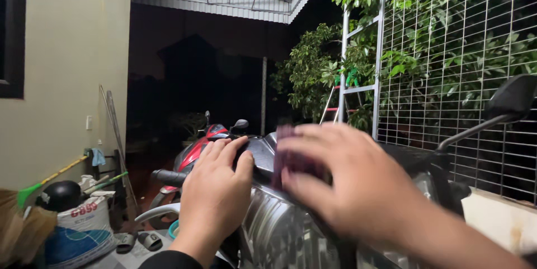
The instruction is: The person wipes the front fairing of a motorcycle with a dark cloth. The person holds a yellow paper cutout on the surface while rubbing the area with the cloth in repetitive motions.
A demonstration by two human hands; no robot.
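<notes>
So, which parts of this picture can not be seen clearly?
- Right hand, head view: blurred, so the dark reddish thing at its fingers cannot be told.
- Motorbike front, head view: mostly hidden behind both hands and cut off by the bottom edge.
- Left hand: rests on the motorbike; its palm side is hidden.
- Red motorbike behind: partly in darkness.

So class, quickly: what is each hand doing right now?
Left hand: open, flat on the dark motorbike front.
Right hand: blurred, gripping a dark purple object.
</notes>
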